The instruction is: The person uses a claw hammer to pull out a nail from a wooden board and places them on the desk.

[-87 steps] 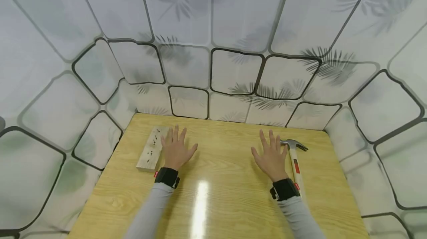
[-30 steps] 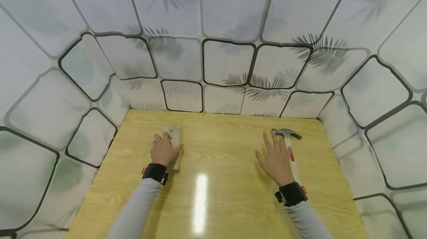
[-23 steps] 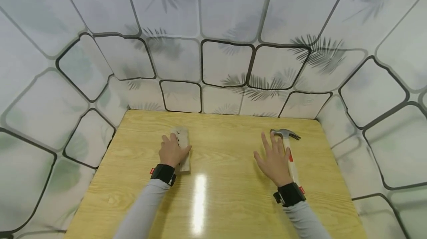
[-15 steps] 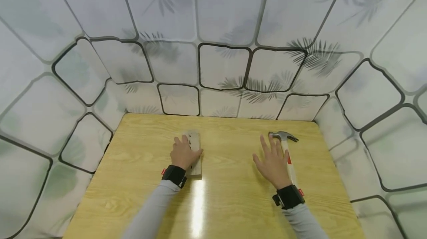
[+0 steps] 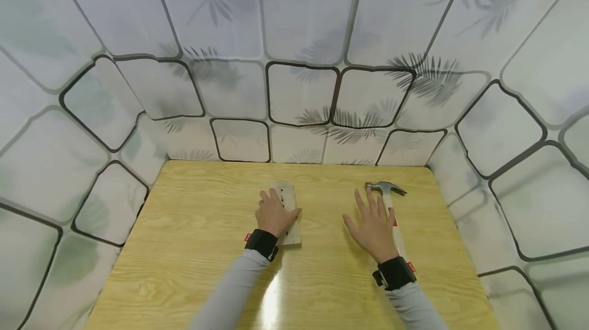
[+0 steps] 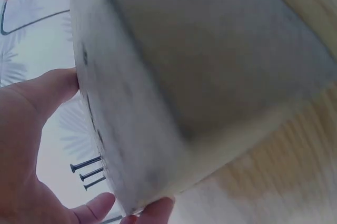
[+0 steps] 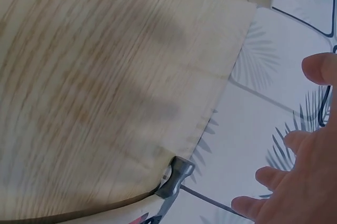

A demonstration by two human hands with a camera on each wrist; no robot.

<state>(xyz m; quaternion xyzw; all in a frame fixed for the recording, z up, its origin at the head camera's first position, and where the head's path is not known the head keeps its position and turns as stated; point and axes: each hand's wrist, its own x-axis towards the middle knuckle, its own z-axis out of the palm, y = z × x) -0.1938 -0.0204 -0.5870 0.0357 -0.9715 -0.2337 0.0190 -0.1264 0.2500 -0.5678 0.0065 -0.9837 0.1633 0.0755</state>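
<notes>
My left hand (image 5: 274,215) spans a pale wooden block (image 5: 292,237) near the middle of the table, thumb on one side edge and fingers on the other. In the left wrist view the block (image 6: 126,97) looms close, and several dark nails (image 6: 87,169) stick up out of its face. Over at the right, my right hand (image 5: 374,227) is spread, holding nothing. A claw hammer (image 5: 385,187) with a steel head and a pale handle marked red lies just beside it, the handle partly hidden by that hand and wrist. The right wrist view shows the hammer head (image 7: 176,176) below loose fingers.
The wood-grain table (image 5: 193,248) ends at a patterned fabric wall (image 5: 299,94) behind it, and the same fabric encloses both sides. A bright light reflection (image 5: 270,304) lies on the table front.
From the left side of the table, the block has shifted right to the middle under my left hand, which has taken hold of it. My right hand stays spread near the hammer.
</notes>
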